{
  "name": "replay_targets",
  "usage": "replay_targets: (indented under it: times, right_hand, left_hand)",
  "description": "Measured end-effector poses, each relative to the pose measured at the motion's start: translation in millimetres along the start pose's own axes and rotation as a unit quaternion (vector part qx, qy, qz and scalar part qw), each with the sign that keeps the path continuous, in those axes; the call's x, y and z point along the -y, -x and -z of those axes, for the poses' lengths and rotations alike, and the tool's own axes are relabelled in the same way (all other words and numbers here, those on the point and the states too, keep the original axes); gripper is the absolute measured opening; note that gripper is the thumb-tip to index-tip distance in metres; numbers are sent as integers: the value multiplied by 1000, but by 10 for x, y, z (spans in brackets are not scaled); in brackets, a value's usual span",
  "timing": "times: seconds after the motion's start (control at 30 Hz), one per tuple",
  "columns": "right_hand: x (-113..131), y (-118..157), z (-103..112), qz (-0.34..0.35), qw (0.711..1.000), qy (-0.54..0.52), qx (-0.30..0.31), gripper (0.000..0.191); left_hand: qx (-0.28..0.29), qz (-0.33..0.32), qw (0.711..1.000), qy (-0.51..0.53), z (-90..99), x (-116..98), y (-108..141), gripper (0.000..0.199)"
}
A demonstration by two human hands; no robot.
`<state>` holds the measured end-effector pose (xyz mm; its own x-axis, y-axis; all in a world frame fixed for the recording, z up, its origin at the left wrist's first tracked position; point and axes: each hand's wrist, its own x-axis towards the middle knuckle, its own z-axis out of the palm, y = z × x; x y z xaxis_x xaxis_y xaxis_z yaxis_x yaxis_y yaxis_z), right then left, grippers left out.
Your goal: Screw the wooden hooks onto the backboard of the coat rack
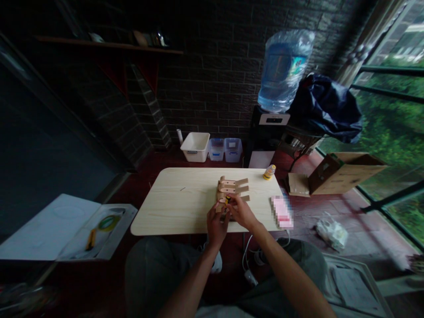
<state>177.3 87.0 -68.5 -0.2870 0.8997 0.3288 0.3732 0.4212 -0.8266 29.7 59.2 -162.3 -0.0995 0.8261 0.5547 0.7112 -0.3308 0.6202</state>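
On the table stands a wooden rack (232,187) with several curved, hook-like pieces set in rows; dark spots like screws or holes show on them. My right hand (243,213) is closed on a short yellow-and-black screwdriver (228,200), held upright over the near end of the rack. Its tip is hidden by my fingers. My left hand (217,223) is closed at the rack's near left end, its fingertips against the wood beside the screwdriver. The near part of the rack is covered by both hands.
The pale table (175,207) bears a yellow-capped bottle (269,172), a blurred-out pink item (281,212) and a small thin dark piece (182,189). An open case (99,229) lies at the left. Bins (195,148), a water dispenser (270,132) and a cardboard box (344,173) stand beyond.
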Motion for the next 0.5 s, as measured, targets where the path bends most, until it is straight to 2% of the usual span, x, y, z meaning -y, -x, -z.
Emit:
replay_targets:
  times: [0.27,0.5]
  right_hand:
    - [90,24,-10,20,999,40,-16,40]
    - [125,57,-1,10,1000,5,-8,38]
  left_hand:
    - [-21,-4,1000,11,-28,34,18,29]
    - [-15,-13,1000,6,-12,11,-1,34]
